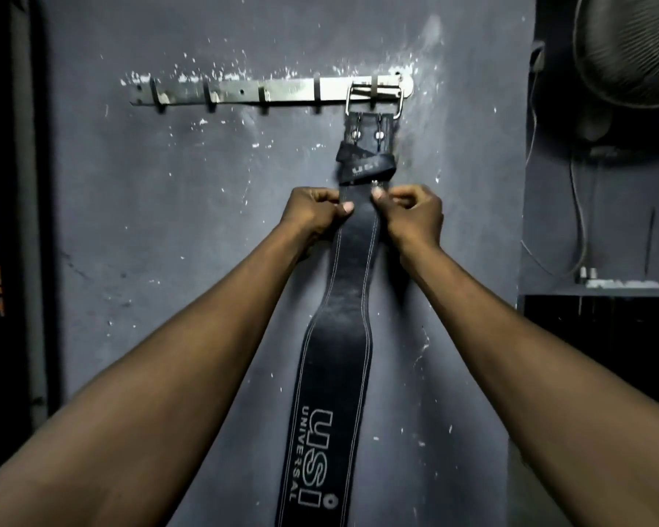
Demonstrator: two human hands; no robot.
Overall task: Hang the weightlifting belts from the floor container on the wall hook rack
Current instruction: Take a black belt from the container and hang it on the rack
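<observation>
Dim, flat light; soft focus, fisheye bend at edges.

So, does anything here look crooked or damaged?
The belt hangs straight by its buckle from the rack, both hands pinching its edges. Its keeper loop sits askew across the strap. The wall paint is chipped around the rack.

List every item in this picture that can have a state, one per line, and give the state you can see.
Belt: hanging flat against the wall, buckle on the rightmost hook.
Hook rack: fixed to the wall, other hooks bare.
Left hand: pinching the belt's left edge.
Right hand: pinching the belt's right edge.
Fan: too blurred to tell if running.
</observation>
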